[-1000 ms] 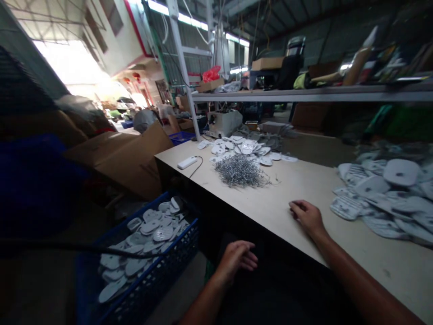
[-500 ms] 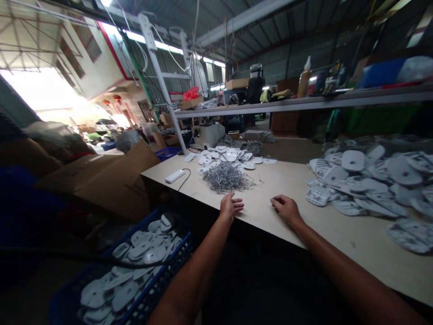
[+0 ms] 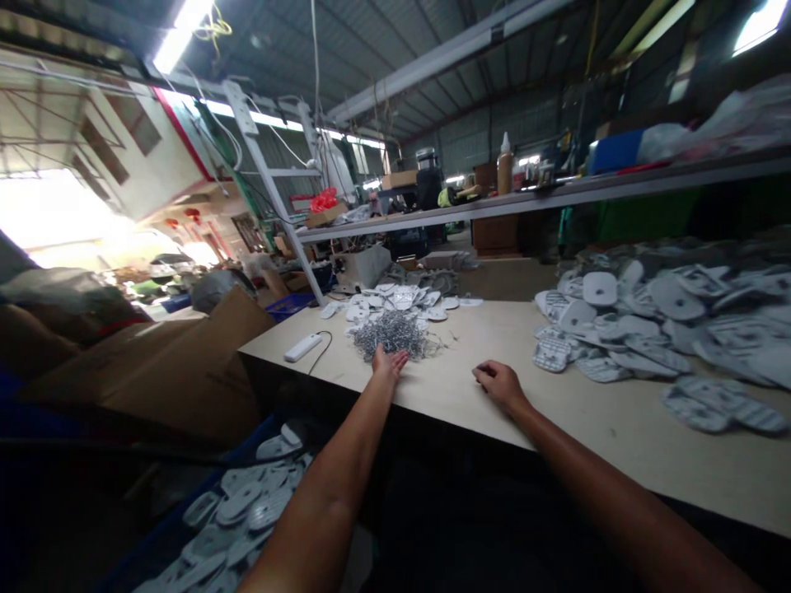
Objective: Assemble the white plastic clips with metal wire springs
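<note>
My left hand [image 3: 389,362] is open, fingers spread and palm turned up, at the near edge of a tangled heap of thin grey metal pieces [image 3: 395,331]. Whether it touches the heap I cannot tell. Over the bare tabletop to the right, my right hand [image 3: 499,384] has its fingers curled and pressed together; what lies between them, if anything, is too small to make out. Behind the metal heap lie flat white plastic pieces [image 3: 404,296] with rounded ends. A larger pile of similar pale pieces [image 3: 643,329] covers the table's right side.
A white power strip [image 3: 302,347] with a dark cable lies on the left of the pale table [image 3: 445,387]. Below, a blue crate [image 3: 247,453] holds more white pieces. Cardboard [image 3: 185,371] stands at left. A shelf [image 3: 457,212] with a bottle [image 3: 505,167] spans the back.
My left hand has reached forward to the metal heap and its palm has turned up. The right hand keeps its curled shape over the table. The camera view has shifted right and tilted up.
</note>
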Demonstrator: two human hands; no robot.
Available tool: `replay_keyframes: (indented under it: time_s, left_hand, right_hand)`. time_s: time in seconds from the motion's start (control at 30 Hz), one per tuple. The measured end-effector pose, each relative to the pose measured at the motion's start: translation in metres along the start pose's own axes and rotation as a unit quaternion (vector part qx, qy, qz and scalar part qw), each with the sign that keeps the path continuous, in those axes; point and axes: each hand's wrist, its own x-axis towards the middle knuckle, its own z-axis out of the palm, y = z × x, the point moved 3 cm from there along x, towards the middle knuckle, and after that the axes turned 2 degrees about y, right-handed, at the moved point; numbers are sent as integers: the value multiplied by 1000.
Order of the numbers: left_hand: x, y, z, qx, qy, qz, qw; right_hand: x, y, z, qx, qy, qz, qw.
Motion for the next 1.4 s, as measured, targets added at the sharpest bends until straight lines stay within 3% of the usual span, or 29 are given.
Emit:
replay_keyframes:
  time_s: [0.2,0.47,0.63,0.83,1.07,1.4]
  left_hand:
    - [15,10,-20,34,52,66,996]
    - [13,-24,-44,143,83,161,973]
    - [6,-42,-50,234,60,262,934]
    - [4,-49,-53,345,62,350,868]
    - [0,-49,-53,423,69,393,813]
    - [-3,-59,-59,426,30,431,795]
  right_hand:
    - [1,4,0,13,10,6,1000]
    - [4,6,4,23,8,-2,1000]
    - [5,7,5,18,8,-6,1000]
    - [4,4,2,14,9,-7,1000]
    - [0,-2,1,22,5,-1,1000]
    - [-6,-4,-3,39,-13,25,999]
